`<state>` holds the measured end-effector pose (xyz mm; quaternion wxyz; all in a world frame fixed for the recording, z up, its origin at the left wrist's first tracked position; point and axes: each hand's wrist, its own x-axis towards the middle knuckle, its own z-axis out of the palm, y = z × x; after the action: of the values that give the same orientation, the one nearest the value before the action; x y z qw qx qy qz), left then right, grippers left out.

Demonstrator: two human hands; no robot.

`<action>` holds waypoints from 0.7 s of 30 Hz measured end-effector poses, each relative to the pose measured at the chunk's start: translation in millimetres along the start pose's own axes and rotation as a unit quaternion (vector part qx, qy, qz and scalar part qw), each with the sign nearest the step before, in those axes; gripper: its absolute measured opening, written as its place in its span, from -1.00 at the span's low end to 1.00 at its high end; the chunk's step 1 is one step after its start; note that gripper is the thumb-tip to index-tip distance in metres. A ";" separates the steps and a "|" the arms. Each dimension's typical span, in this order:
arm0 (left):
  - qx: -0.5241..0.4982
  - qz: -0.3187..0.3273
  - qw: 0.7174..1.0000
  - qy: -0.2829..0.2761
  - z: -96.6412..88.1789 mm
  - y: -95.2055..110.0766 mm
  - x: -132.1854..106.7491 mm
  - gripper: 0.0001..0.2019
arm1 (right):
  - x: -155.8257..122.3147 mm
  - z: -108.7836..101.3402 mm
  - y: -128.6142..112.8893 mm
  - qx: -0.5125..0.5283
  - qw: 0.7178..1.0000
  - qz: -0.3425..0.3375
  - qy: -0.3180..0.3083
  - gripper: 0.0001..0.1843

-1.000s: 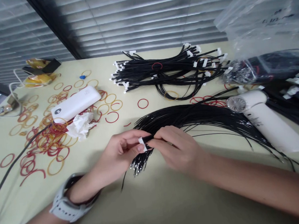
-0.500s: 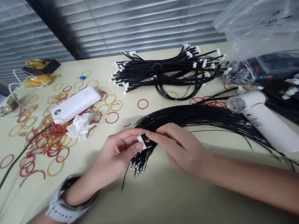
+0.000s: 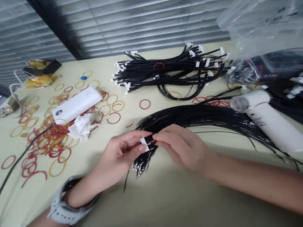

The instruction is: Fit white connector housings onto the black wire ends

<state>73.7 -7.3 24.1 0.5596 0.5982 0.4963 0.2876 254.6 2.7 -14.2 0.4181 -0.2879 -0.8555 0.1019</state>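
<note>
My left hand (image 3: 119, 155) pinches a small white connector (image 3: 144, 142) between thumb and forefinger; a black part is joined to it on the right. Close beside it, the closed fingers of my right hand (image 3: 188, 151) grip what looks like a thin black wire at that part; the fingertips hide most of it. Below and behind both hands lies a thick bundle of loose black wires (image 3: 212, 117). Its shiny metal-tipped ends (image 3: 140, 168) fan out under my left fingers.
Black cables with white connectors (image 3: 142, 72) are stacked at the back. A white handheld fan (image 3: 277, 123) rests across the wires at right, near clear plastic bags (image 3: 271, 25). Red and yellow rubber bands (image 3: 57, 167), a white power bank (image 3: 78, 105) and crumpled tissue (image 3: 81, 127) lie left.
My right fingertips have shifted slightly right, away from the white connector, and drawn closer together. My left hand keeps its hold on the connector, almost unmoved.
</note>
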 end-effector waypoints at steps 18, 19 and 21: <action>-0.014 -0.018 1.000 -0.007 2.8 -0.8 -2.0 -0.78 | -3.5 4.2 0.3 0.056 0.998 -0.016 -0.002 -0.88; -0.018 -0.017 1.000 -0.008 2.2 -0.4 -1.2 -0.78 | -2.6 3.4 0.3 0.060 0.998 -0.010 -0.006 -0.88; -0.033 -0.019 0.999 -0.005 0.1 0.5 1.1 -0.79 | 0.4 0.7 0.3 0.067 0.998 0.003 -0.016 -0.91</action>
<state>74.2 -6.3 24.3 0.5867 0.5715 0.4950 0.2901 254.0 3.3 -14.5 0.4221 -0.2604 -0.8525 0.1649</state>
